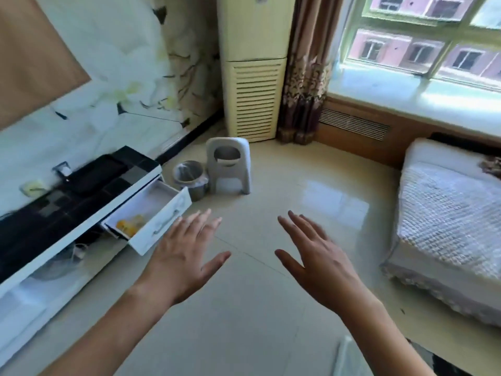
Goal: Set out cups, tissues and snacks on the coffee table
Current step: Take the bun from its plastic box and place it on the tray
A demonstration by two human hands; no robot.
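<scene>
Head view. Both hands are empty, fingers spread, palms down over the bare floor: left hand (184, 256), right hand (317, 264). Neither touches anything.

The only visible candidate for the task's snacks is an orange-and-yellow packet (130, 225) lying inside the open drawer (160, 229) of the TV cabinet (54, 213), just left of the left hand. The image is blurred there, so it may be one packet or several. Judged as soft wrapped goods: light, crushable, possibly slick. Pinch it at the wrapper edge and lift it clear of the drawer front.

Count: one drawer open, two hands free. Cups: none visible. Tissues: none visible. The coffee table is not identifiable.
</scene>
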